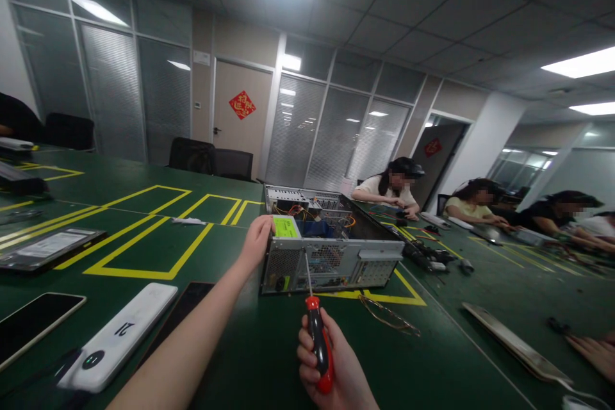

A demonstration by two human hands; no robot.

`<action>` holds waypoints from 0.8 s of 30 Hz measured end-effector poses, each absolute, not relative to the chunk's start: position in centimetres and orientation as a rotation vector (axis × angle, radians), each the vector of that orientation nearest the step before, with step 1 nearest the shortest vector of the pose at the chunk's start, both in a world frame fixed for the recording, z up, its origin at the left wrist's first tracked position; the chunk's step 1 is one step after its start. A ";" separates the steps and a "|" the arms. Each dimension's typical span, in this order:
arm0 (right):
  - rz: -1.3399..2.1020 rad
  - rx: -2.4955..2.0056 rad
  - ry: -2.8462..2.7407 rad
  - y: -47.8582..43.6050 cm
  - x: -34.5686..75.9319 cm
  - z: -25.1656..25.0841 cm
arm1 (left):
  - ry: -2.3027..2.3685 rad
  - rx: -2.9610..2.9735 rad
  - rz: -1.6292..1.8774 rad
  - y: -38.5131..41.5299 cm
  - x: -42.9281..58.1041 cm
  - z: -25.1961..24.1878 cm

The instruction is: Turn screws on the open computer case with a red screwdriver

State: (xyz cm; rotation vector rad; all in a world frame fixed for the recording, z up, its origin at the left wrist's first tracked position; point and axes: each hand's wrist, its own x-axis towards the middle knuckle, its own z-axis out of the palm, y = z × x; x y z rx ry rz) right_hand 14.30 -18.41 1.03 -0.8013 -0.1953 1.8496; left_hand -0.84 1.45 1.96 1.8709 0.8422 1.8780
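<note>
An open desktop computer case [358,248] lies on the green table with its rear panel facing me. Inside, at the left corner, is a power supply with a yellow-green label [286,227]; coloured wires show behind it. My left hand [257,242] is closed on the case's left rear corner, beside the label. In my right hand [343,365], fingers wrapped round the handle, is a red-and-black screwdriver [318,336]. Its shaft points away from me, with the tip at the upper part of the rear panel; the exact spot it touches is too small to tell.
Left on the table [225,333] are a hard drive [50,248], a phone [36,327] and a white device marked 21 [127,333]. Thin cable [389,314] lies right of the case, near a long flat object [516,341]. Several people work along the right side.
</note>
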 end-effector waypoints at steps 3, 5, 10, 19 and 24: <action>1.850 -0.808 -0.204 -18.5 14.3 1.0 | 0.842 1.923 1.762 2.3 -1.1 2.9; 1.858 -0.810 -0.202 -18.6 14.3 1.0 | 0.854 1.877 1.735 2.7 -0.9 3.2; 1.856 -0.812 -0.180 -18.5 14.2 1.3 | 0.850 1.613 1.810 2.3 0.2 3.1; 1.871 -0.788 -0.152 -18.5 14.4 1.3 | 0.817 1.547 1.788 2.0 0.5 2.9; 1.875 -0.792 -0.134 -18.5 14.7 1.4 | 0.850 1.510 1.821 2.1 0.7 2.7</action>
